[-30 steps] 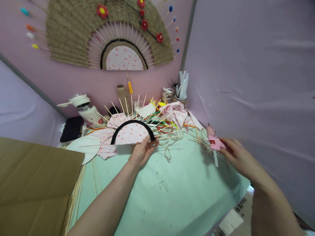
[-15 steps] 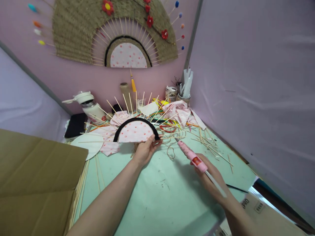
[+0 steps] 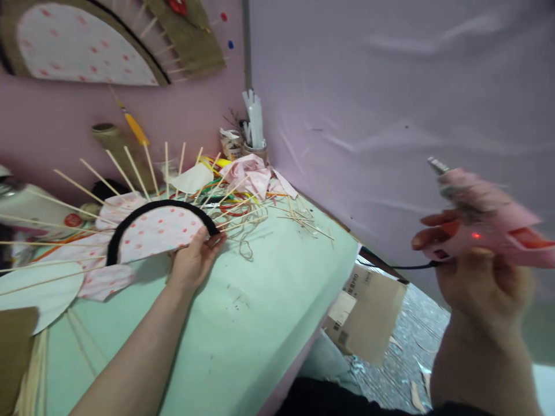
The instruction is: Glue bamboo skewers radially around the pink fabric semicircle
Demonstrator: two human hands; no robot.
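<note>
Glue gun swung outward, now past table's right edge.

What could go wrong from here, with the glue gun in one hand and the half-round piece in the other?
The pink glue gun in the right hand shows a lit red light, so its nozzle may be hot and could burn skin. Its cord runs toward the table and might snag. The thin sticks on the half-round piece in the left hand spread outward and could catch on the pink cloth.
</note>
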